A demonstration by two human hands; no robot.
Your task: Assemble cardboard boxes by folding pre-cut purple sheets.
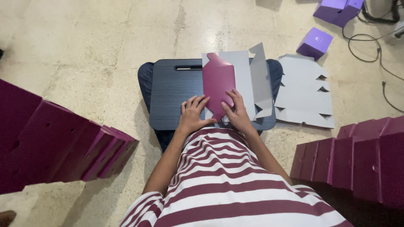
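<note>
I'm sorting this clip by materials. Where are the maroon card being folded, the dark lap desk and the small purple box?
maroon card (217, 82), head view, middle of its folded panel.
dark lap desk (174, 94), head view, bare ribbed top.
small purple box (315, 42), head view, its top face.

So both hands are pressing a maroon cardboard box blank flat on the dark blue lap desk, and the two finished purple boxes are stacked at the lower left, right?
Not quite. Both hands, left and right, do press the maroon cardboard box blank on the dark blue lap desk, but the head view shows the finished purple boxes at the upper right, apart, not stacked.
</note>
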